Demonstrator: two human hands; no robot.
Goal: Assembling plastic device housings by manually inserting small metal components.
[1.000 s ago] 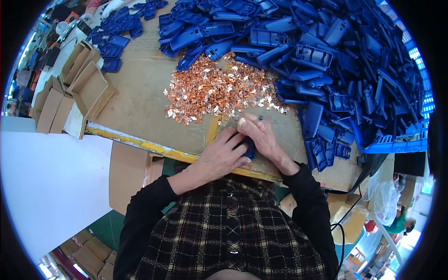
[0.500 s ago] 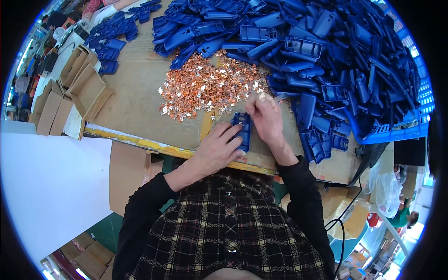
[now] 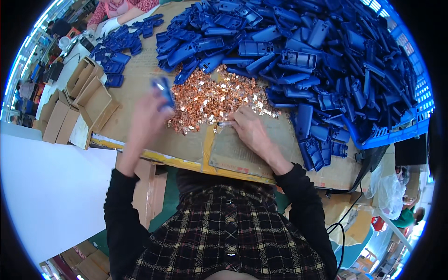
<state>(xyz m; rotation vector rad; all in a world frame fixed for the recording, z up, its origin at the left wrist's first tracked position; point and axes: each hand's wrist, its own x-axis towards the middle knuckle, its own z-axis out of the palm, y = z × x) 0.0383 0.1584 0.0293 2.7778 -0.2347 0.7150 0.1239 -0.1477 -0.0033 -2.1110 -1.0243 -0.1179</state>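
My left hand (image 3: pixel 149 114), smeared by motion, is raised left of the copper pile with a blue plastic casing (image 3: pixel 164 92) in its fingers. At the near edge of the small copper-coloured metal parts (image 3: pixel 210 100), my right hand (image 3: pixel 253 130) is closed in a pinch. A slim, pale tool (image 3: pixel 224 124) sticks out leftward from its fingertips; its exact kind is too small to make out. Behind the pile lies a big heap of blue plastic casings (image 3: pixel 298 58), spreading to the right.
More blue casings (image 3: pixel 114 67) lie at the far left, where a co-worker's gloved hand (image 3: pixel 110 25) rests. Open cardboard boxes (image 3: pixel 95 100) stand at the left table edge. A blue crate (image 3: pixel 389 133) borders the heap at right. Yellow tape (image 3: pixel 186 161) runs along the table's front edge.
My left hand has lifted the blue casing off the table and carried it left and away from me. My right hand has come down leftward to the pile's near edge.
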